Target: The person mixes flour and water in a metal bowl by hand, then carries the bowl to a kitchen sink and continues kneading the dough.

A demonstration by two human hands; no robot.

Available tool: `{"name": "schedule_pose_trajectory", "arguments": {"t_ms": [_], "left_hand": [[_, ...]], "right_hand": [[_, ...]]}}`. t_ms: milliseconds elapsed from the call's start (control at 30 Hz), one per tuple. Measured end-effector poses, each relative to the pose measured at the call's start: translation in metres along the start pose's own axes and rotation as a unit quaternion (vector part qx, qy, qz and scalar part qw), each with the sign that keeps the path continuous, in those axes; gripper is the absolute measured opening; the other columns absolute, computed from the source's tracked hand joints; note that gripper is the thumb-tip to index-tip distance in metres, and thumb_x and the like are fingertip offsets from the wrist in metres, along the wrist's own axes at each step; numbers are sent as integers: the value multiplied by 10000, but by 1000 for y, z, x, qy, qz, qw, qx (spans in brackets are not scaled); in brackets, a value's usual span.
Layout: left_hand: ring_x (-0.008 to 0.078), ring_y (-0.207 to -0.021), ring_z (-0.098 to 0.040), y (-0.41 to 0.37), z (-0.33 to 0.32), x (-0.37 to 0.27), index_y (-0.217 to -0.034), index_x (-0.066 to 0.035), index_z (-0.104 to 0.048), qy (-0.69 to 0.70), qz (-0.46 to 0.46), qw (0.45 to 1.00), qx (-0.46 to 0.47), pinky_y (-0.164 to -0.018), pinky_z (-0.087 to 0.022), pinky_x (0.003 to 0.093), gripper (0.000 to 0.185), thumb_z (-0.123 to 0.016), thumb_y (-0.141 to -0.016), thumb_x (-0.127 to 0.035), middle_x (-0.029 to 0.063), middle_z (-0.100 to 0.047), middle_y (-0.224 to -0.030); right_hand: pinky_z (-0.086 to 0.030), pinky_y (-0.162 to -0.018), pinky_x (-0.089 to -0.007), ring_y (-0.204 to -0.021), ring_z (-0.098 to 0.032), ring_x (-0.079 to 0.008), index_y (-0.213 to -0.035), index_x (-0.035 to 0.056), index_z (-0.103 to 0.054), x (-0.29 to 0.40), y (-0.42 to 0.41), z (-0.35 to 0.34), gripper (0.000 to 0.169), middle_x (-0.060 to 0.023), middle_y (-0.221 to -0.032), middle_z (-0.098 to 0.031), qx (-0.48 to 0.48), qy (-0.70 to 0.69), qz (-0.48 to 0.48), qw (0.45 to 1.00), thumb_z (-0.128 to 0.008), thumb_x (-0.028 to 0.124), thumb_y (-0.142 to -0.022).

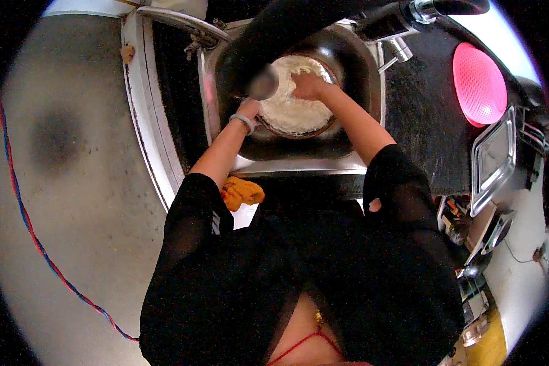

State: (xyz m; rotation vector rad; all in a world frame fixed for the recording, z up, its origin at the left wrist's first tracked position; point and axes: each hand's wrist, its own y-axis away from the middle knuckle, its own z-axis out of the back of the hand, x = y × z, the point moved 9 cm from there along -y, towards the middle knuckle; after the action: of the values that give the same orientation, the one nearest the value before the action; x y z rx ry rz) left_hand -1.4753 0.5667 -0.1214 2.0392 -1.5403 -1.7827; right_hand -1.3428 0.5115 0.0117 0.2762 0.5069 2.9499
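Note:
A round bowl (312, 136) stands in the stainless steel sink (361, 142), filled with a pale, grainy food (297, 116) that could be rice or flour. My right hand (309, 86) is in this food, thumb and fingers apart, with some fingertips sunk into it. On the bowl's left side my left hand (248, 110) grips the rim; a pale bracelet (243, 122) circles that wrist. The dark faucet spout (283, 32) crosses above, and its blurred round end (263, 82) hides part of the bowl and of my left fingers.
A faucet lever (395, 52) rises at the sink's back right corner. On the dark counter (427, 114) to the right are a pink perforated basket (480, 87) and a metal tray (494, 158). An orange cloth (242, 193) hangs at the sink's front. A twisted red-and-blue cord (36, 242) runs along the left.

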Motion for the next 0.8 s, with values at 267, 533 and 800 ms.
{"name": "schedule_pose_trajectory", "arguments": {"t_ms": [267, 533, 800], "left_hand": [[238, -796, -511, -2, 52, 19, -1062, -63, -434, -308, -154, 932, -116, -620, -420, 364, 446, -549, -631, -82, 83, -525, -915], [231, -816, -536, 26, 22, 48, -1060, -28, -447, -461, -118, 874, -102, -671, -430, 325, 406, -545, -669, -81, 96, -555, -927], [311, -802, -517, 63, -12, 70, -917, -4, -527, -799, -162, 578, -35, -710, -401, 372, 229, -422, -713, -15, 182, -556, -840]], "right_hand": [[-260, -893, -551, -1129, -282, -396, -1253, 126, -247, 38, 73, -49, 800, -193, -1231, -312, 37, -3, -21, 999, -654, 223, -571], [-318, -882, -492, -1103, -321, -395, -1027, 25, -482, 29, 81, -77, 474, -194, -1201, -349, -37, 79, 0, 996, -618, 156, -592], [-409, -784, -417, -951, -481, -320, -881, 22, -540, 29, 97, -65, 258, -163, -986, -514, -144, -81, -40, 985, -547, 72, -627]]}}
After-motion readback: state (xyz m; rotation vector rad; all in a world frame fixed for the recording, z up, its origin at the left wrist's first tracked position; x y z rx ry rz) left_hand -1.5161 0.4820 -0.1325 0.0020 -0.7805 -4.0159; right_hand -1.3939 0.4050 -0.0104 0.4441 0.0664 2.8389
